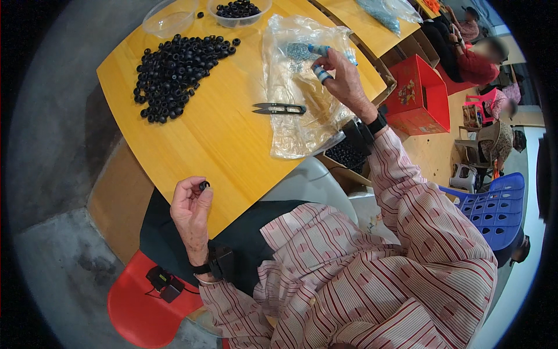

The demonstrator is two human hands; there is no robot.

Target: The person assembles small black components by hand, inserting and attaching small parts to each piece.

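My left hand (192,216) is closed at the table's near edge. Between its thumb and fingertips it pinches a small round black part with a hole (204,185). Over a crumpled clear plastic bag (282,75) on the right side of the table is my right hand (343,77). Its taped thumb and finger are spread apart, and nothing shows between them. Beside those fingertips lies a patch of tiny blue-grey pieces (297,51) on the bag. Black thread snips (280,109) rest partly on the bag's left edge, points to the left.
A large heap of black parts (174,75) covers the table's far left. Behind it stand a clear bowl of black parts (238,13) and another clear tub (170,20). Right of the table are a red box (421,96) and an open carton of black parts (344,157). Several people sit farther off.
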